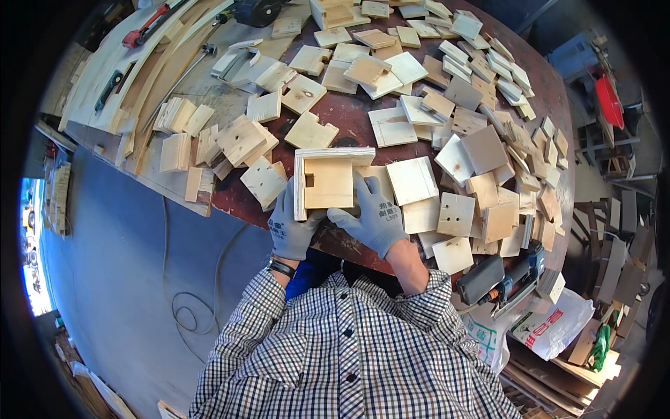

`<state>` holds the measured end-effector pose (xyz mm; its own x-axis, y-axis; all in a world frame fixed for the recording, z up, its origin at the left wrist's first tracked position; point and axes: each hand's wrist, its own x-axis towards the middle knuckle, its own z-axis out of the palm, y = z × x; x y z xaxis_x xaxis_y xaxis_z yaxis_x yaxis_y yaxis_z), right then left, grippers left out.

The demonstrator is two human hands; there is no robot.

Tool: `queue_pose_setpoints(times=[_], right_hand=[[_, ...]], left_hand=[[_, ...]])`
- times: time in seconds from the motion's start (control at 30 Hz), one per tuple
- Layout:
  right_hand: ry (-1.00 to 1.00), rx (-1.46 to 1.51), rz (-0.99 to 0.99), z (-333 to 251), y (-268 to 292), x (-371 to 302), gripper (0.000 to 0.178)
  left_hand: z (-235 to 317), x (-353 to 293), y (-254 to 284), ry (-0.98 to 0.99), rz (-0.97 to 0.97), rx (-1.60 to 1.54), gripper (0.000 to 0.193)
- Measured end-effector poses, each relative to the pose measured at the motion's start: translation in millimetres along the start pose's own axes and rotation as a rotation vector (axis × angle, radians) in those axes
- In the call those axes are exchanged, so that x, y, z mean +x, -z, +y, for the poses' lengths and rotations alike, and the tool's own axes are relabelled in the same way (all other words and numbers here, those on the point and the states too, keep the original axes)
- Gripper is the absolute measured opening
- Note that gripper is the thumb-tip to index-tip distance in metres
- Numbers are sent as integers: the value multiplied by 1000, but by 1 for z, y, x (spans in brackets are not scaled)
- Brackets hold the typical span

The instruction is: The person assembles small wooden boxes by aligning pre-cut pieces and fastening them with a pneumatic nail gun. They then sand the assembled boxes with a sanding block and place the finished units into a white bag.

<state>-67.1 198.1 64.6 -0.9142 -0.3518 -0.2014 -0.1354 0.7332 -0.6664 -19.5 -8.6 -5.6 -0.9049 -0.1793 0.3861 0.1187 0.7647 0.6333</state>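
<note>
At the table (pixel 354 117), gripping a notched wooden assembly (pixel 333 185) with left hand (pixel 292 227) at seven o'clock and right hand (pixel 375 218) at four, facing wooden blocks (pixel 393 127) around one.

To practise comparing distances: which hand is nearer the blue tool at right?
Right: the right hand is left of the blue tool; the left hand is farther left.

Dark lettering (pixel 389 211) marks both gloved hands (pixel 375 225); red, a white bag (pixel 564 327).
</note>
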Motion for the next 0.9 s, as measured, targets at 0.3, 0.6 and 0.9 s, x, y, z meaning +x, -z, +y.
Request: queue_pose_setpoints(times=[0.3,0.6,0.9], right_hand=[[-37,41,69,-8,-2,-1,87],[-54,21,56,-11,-4,-1,88],[-30,-95,189,-18,10,-1,77]], left_hand=[[9,7,11,-35,-20,-75,86],[26,5,5,123,82,-187,59],[38,7,7,226,110,-192,58]])
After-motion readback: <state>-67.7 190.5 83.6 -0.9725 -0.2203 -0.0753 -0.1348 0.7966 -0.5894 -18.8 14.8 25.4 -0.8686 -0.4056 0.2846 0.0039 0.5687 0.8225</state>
